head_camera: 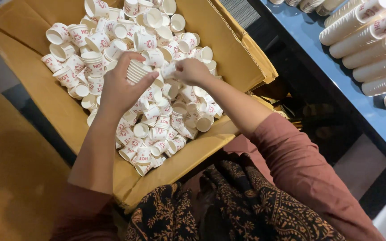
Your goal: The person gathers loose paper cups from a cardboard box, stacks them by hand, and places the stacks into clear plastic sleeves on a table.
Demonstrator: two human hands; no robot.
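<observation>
While our left hand (120, 89) curls around a short stack (137, 71) of nested paper cups, thumb on one side and fingers (128, 58) over the top, it holds that stack just above the heap in the box (27, 80). We see the box as an open brown cardboard carton, its flaps spread, filled with loose cups (157, 129) that are white with red print and lie on their sides, upright and upside down, piled on one another. Just beside the stack, our right hand (192, 71) is pinched shut on a single cup (169, 70), which sits between its fingertips and nearly meets the open end of the stack. Both forearms reach into the box from below, the sleeves (300, 165) a reddish brown, with a dark patterned cloth (246, 201) at our lap. Farther right, well apart from the box, a blue bench (336, 67) carries long rows (371, 40) of stacked cups laid on their sides, one above another.
</observation>
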